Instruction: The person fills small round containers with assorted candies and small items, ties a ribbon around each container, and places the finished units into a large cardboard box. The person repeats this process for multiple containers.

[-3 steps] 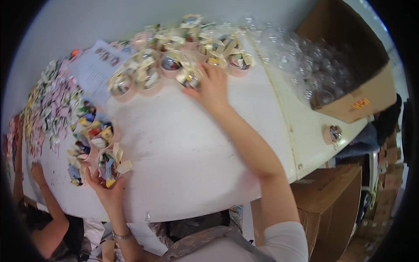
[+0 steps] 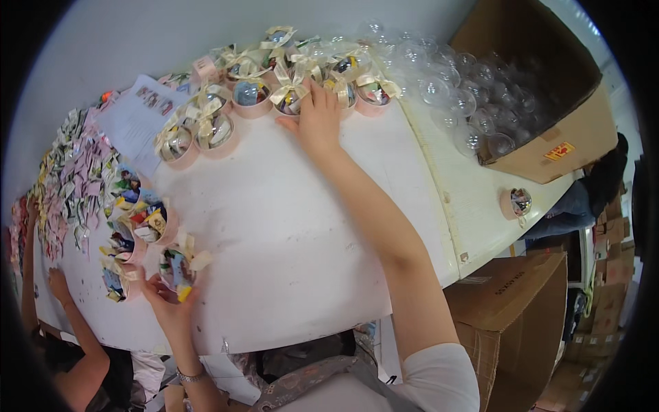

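At the back of the white table, my right hand (image 2: 320, 122) is closed round a pink tub with a clear dome and cream bow (image 2: 290, 96). Its thumb lies along the front of the base, and the fingers cover the right side. My left hand (image 2: 170, 302), at the front left, grips an open pink tub of small wrapped packets (image 2: 177, 266) from the near side; a loose cream ribbon hangs at its right. Just left of that are several similar filled open tubs (image 2: 152, 223). Finished-looking domed tubs with bows (image 2: 215, 132) stand in a cluster around my right hand.
Loose wrapped packets (image 2: 82, 172) heap up along the left, beside a printed sheet (image 2: 141, 117). Clear plastic domes (image 2: 461, 103) spill from a cardboard box (image 2: 549, 147) at back right. One domed tub (image 2: 516, 202) sits near the right edge. Another person's hand (image 2: 59, 283) rests far left.
My right hand has pushed its domed tub farther back into the row. The tub in my left hand has shifted slightly right, away from the neighbouring tubs. The whole view has moved a little.
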`<state>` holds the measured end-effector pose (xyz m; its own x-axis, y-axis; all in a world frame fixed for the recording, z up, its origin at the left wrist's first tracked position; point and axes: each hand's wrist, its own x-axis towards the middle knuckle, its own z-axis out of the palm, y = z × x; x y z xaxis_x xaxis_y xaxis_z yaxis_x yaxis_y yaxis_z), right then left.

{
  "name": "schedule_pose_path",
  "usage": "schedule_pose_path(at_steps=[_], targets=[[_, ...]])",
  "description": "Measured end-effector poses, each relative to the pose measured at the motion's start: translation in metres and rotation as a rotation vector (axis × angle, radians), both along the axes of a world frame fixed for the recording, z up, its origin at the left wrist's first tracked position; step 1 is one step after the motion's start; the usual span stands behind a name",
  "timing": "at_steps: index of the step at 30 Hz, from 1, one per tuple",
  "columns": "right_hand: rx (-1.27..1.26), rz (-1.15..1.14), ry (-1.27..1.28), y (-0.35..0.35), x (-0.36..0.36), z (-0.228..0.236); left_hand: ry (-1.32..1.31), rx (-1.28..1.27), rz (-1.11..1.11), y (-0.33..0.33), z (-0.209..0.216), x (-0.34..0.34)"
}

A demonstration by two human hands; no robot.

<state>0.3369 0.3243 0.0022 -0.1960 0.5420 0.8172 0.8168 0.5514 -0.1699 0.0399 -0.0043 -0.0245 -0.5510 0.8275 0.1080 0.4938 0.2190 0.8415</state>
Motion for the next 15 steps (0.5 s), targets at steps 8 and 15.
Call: schedule_pose_path(at_steps=[8, 15], targets=[[-0.171, -0.378, 0.414, 0.085, 0.231, -0.012, 0.074, 0.056, -0.326, 0.018, 0.011, 0.014], [-0.472, -0.39, -0.091, 0.099, 0.216, -0.019, 0.334, -0.069, -0.258, 0.022, 0.045, 0.059]])
